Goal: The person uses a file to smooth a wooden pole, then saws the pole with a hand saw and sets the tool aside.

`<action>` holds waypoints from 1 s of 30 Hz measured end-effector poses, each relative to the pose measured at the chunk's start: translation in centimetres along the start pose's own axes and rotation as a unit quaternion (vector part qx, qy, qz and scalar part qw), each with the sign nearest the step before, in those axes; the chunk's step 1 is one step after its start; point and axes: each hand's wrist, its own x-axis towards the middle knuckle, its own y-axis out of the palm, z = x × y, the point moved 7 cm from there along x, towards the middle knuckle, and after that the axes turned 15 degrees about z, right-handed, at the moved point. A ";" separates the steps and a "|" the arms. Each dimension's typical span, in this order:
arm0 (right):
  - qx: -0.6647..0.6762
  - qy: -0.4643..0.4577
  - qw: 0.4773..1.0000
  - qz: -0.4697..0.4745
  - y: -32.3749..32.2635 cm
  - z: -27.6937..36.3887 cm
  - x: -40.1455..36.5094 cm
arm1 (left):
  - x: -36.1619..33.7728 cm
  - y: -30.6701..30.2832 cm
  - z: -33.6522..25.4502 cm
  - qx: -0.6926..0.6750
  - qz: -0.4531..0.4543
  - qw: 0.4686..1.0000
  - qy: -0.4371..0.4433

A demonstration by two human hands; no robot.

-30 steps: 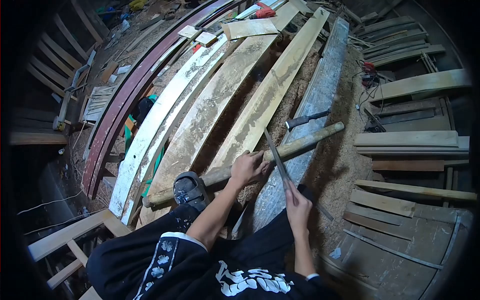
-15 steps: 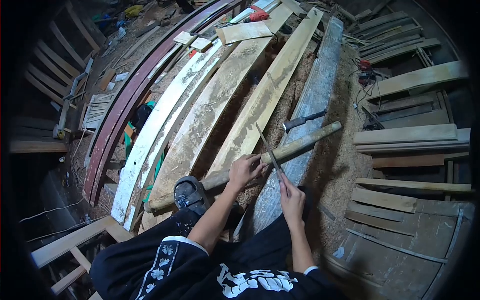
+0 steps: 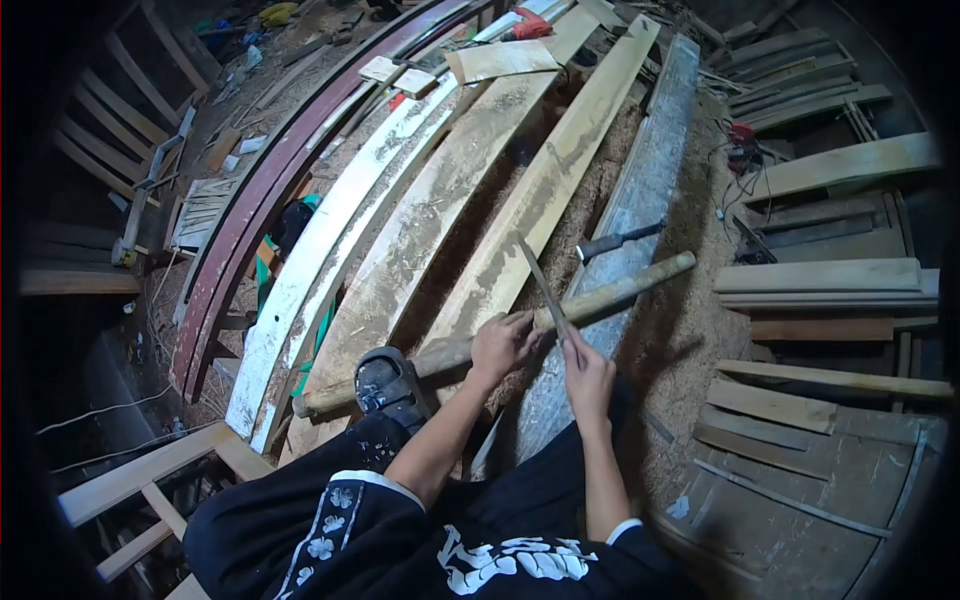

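Observation:
A long round wooden pole lies slanting across the planks, with a sandalled foot against its lower left part. My left hand is wrapped over the middle of the pole. Just right of it, my right hand grips a long thin tool, perhaps a file or blade, which crosses the pole and points up and left. Beyond the pole, a dark-handled tool rests on the grey weathered board.
Long planks, one white and one dark red, run up the left. A red power tool lies at the top. Stacked boards line the right side. Shavings cover the floor.
The view has shifted slightly, so the planks and pole appear a little further right. My right hand and the thin tool have moved slightly down along the pole's near side.

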 end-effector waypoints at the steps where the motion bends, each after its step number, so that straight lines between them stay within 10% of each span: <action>1: 0.020 0.055 0.998 0.014 -0.1 -0.3 0.2 | -0.2 -0.2 -0.2 -0.002 0.009 1.000 -0.006; 14: -0.019 -0.071 0.997 -0.032 -0.9 0.7 -3.1 | 0.0 0.1 0.9 -0.046 0.040 0.997 -0.049; 30: -0.062 0.076 0.995 0.012 -2.4 2.6 -2.6 | -0.1 0.6 0.9 -0.041 0.013 0.998 -0.038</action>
